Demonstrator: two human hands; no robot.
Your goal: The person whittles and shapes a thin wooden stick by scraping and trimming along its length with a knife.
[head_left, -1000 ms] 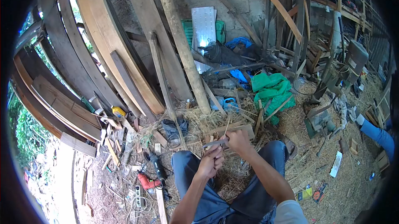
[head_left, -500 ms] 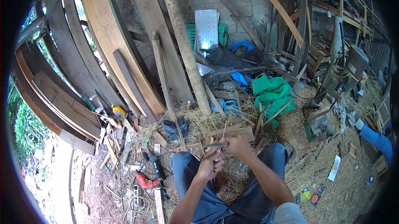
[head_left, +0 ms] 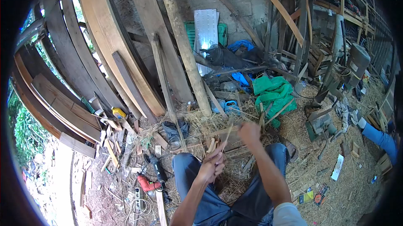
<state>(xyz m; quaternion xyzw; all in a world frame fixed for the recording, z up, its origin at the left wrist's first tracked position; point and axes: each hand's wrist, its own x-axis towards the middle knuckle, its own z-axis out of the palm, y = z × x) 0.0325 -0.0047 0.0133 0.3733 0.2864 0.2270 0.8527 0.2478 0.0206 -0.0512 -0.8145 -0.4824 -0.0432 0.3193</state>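
My left hand [head_left: 213,168] is closed around a thin pale wooden strip [head_left: 228,136], which sticks up and slightly to the right above the fingers. Beyond the right knee, my right hand [head_left: 250,133] is shut in a fist, apart from the left hand. It grips a knife [head_left: 236,128] whose dark blade is blurred and hard to make out against the ground. A wooden block [head_left: 222,132] lies on the straw behind the strip.
A red angle grinder or drill [head_left: 147,183] and a power strip [head_left: 138,196] lie left of my legs. Long planks [head_left: 117,45] lean at the left. A green sack [head_left: 273,96] lies ahead. Another person's blue sleeve [head_left: 379,137] shows at far right.
My right hand has moved up and to the right, away from the left hand, taking the knife along the strip. The left hand has stayed nearly in place, still holding the strip.
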